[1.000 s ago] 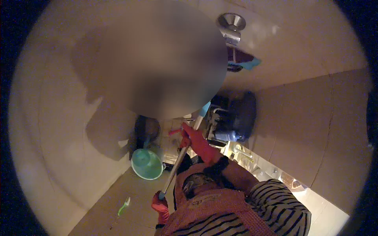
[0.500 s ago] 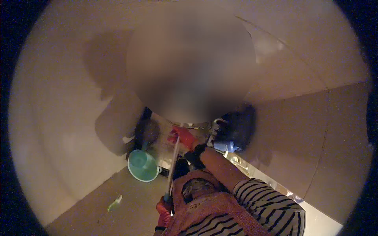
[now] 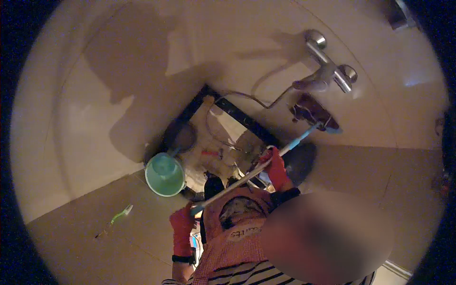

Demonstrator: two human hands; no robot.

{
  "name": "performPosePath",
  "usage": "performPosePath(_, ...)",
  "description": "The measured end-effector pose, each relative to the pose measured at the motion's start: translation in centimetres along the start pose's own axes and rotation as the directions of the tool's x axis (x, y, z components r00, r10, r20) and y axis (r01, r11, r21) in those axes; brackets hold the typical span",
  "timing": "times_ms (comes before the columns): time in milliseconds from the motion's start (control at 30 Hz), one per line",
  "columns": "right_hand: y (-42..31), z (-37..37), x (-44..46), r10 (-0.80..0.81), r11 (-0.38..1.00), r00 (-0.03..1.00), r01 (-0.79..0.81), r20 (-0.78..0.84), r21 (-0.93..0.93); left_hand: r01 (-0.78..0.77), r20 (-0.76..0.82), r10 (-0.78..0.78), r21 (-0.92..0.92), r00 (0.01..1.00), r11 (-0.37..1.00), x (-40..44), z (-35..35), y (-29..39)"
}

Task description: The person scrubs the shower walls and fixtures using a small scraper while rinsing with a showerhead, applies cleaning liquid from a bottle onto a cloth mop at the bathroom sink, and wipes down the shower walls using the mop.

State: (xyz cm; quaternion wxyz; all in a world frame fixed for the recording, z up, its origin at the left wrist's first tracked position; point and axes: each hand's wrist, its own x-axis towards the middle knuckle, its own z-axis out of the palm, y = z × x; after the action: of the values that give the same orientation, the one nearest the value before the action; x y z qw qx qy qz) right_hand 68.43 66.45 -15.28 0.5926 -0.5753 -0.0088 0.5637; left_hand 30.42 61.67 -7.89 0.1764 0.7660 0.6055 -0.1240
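Observation:
Both hands wear red gloves. My left hand [image 3: 182, 225] is closed round the near end of a long-handled mop [image 3: 235, 186]. Farther up the pole, my right hand [image 3: 275, 168] grips the handle near its blue upper section. The handle slants up to the right across my body. At its far end, the dark reddish mop head [image 3: 311, 111] with a light-blue edge rests against the tiled wall. Just above the head is a chrome mixer tap [image 3: 330, 66] with a hose [image 3: 244, 95] hanging from it.
A black-edged shower tray [image 3: 202, 118] lies in the corner by my feet. Left of it stands a green bucket [image 3: 165, 175]. A green-handled brush [image 3: 121, 214] lies on the floor farther left. A dark rounded object [image 3: 301, 161] is by the right wall.
The handle has swung from nearly upright to a rightward slant. My right hand has moved right and my left slightly up and left. The mop head and tap now show.

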Motion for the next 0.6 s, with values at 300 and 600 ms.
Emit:
performPosePath(300, 3.6, 12.3, -1.4, 0.185, 0.473, 0.756, 0.492, 0.628, -0.731, 0.161, 0.119, -0.176, 0.130, 0.977, 0.978, -3.2, -17.5, -5.6)
performPosePath(600, 8.8, 22.1, 1.1, 0.051, 0.887, 0.675, 0.308, 0.736, -0.344, 0.390, 0.100, -0.381, -0.105, 0.919, 0.915, -8.7, -16.4, -13.0)
